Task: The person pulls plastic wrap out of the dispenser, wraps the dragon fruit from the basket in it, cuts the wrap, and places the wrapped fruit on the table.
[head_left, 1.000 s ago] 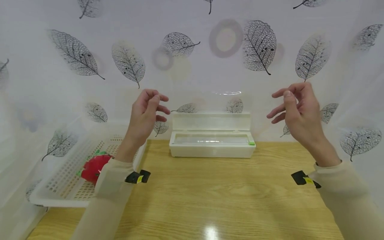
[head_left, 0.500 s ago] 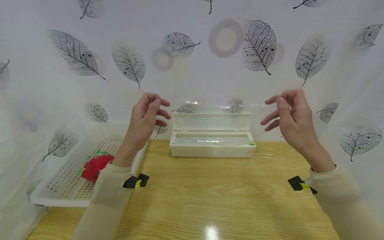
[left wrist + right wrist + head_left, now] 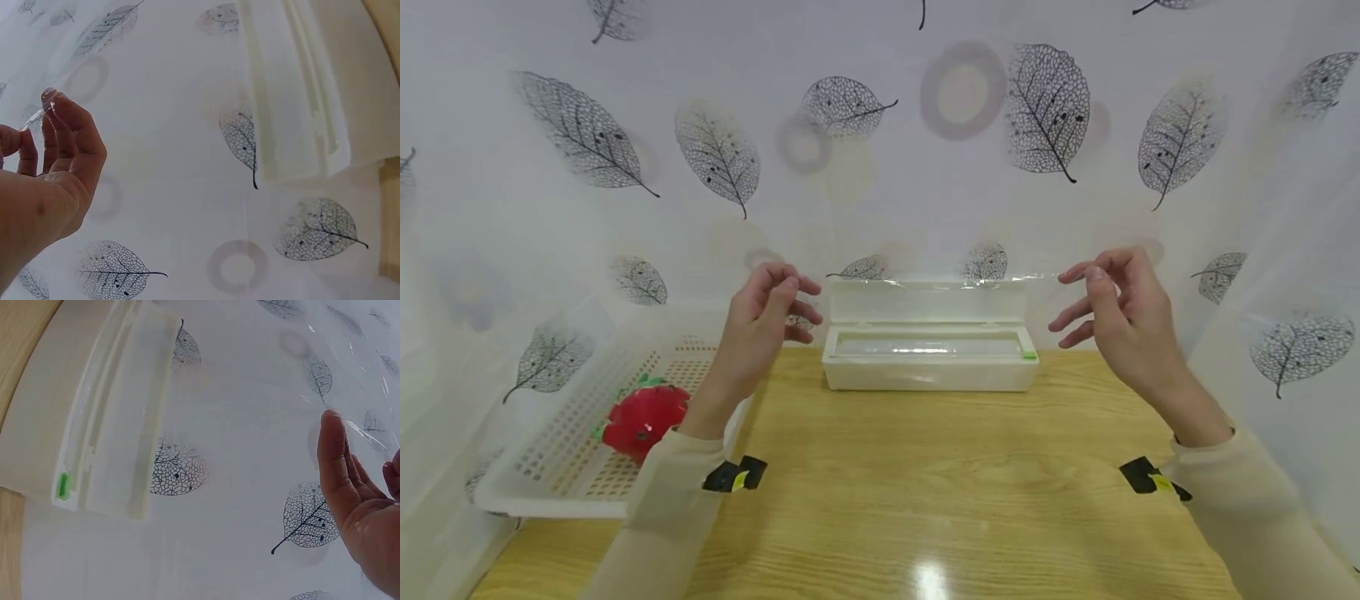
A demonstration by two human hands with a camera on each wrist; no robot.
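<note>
A clear sheet of cling film (image 3: 977, 282) spans the gap between my two hands, its glinting edge crossing the head view. My left hand (image 3: 762, 312) pinches the film at its left end between thumb and fingers; the left wrist view shows the film (image 3: 36, 115) at those fingertips. At the opposite end my right hand (image 3: 1120, 312) pinches the film, with the sheet (image 3: 367, 434) shining at its fingertips in the right wrist view. Behind and below the sheet, a white cling film dispenser (image 3: 928, 377) stands with its lid (image 3: 928, 302) raised and a green slider (image 3: 1029, 356) at the right end.
On the left is a white perforated basket (image 3: 550, 507) with a red strawberry-shaped object (image 3: 646, 421) in it, partly behind my left forearm. A leaf-printed white sheet (image 3: 887, 192) hangs behind the wooden table (image 3: 955, 475).
Both hands have come down, and the edge of the cling film with them. My right hand has also shifted a little left. The dispenser and basket stay in place.
</note>
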